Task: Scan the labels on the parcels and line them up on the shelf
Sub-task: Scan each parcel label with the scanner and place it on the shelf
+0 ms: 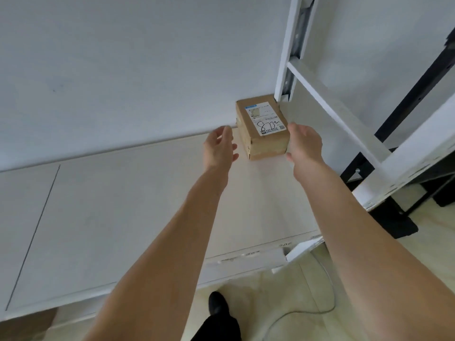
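At the shelf's (138,212) back right corner we see the parcel (262,127), label (267,118) up; left hand (219,148) released beside it, right hand (305,145) released, touching it.

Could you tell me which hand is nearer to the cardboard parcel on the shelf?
Right hand: it touches the cardboard parcel at its right side. Left hand hovers just off its left side.

I read a handwritten "8772", or near enough, in black marker on the white label (266,118) atop the cardboard parcel (262,126); its printed lines stay too small.
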